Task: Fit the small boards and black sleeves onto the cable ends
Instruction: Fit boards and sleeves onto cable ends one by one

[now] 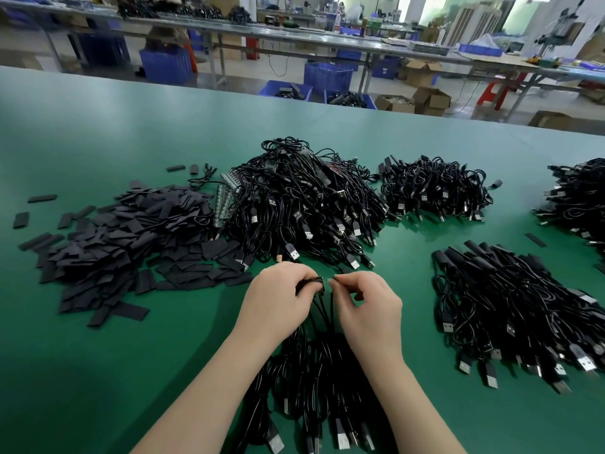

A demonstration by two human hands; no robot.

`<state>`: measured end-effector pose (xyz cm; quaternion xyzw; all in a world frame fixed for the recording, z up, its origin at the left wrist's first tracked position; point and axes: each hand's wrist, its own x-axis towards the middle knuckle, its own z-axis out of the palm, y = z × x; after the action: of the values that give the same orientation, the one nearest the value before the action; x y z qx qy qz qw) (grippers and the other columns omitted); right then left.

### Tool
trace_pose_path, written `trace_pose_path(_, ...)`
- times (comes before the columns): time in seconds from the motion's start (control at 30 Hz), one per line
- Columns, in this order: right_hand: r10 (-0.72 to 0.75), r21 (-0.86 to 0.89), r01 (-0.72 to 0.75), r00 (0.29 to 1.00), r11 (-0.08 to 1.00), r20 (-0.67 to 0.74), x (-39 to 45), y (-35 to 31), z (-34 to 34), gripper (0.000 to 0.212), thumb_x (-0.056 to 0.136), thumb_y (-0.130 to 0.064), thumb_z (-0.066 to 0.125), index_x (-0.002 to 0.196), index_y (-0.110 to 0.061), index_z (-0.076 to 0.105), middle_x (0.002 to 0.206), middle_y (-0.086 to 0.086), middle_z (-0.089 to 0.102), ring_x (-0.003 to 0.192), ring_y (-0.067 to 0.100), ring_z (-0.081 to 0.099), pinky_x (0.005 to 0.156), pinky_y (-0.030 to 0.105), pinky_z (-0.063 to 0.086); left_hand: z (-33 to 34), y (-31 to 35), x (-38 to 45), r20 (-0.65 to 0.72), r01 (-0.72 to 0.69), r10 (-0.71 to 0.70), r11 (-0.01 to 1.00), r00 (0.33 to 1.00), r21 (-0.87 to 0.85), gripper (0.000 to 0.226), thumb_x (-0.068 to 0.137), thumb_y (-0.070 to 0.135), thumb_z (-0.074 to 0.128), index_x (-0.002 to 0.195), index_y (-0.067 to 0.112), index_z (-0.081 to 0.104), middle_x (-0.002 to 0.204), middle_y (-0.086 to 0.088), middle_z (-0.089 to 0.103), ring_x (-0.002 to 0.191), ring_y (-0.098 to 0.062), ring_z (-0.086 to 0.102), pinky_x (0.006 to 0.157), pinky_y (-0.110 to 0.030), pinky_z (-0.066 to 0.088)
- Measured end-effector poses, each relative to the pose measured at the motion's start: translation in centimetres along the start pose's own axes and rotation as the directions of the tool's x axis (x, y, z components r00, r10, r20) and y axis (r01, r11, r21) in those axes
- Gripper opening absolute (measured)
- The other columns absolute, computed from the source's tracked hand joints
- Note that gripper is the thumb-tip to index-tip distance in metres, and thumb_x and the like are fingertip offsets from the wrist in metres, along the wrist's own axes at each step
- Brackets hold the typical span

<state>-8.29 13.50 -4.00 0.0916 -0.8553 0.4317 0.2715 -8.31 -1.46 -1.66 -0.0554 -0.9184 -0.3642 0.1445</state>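
Head view: we pinch a small board strip in left hand, a cable end in right hand; sleeved black cables lie finished, a flat black sleeve heap waits.

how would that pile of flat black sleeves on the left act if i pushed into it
The black sleeves look thin, flat and light, so they would probably slide and scatter across the smooth green table instead of rolling. Strays already lie loose around the heap, so expect it to spread, not move as one.
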Motion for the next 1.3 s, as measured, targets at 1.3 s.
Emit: trace_pose_path(1.3,0.046,0.335,0.048,0.963,0.941,-0.266,5.0,-8.3,-8.7,0.021,0.095,-0.015,0.067,0.090,-0.035,0.063,0.085,-0.010,0.066,0.067,0.028,0.065,0.058,0.037,0.049,0.9,1.8,-0.9,0.345,-0.494,0.451,0.869,0.823,0.042,0.057,0.099,0.059,0.034,0.084,0.020,0.073,0.094,0.010,0.069,0.092,-0.013,0.060,0.101,-0.039,0.034)
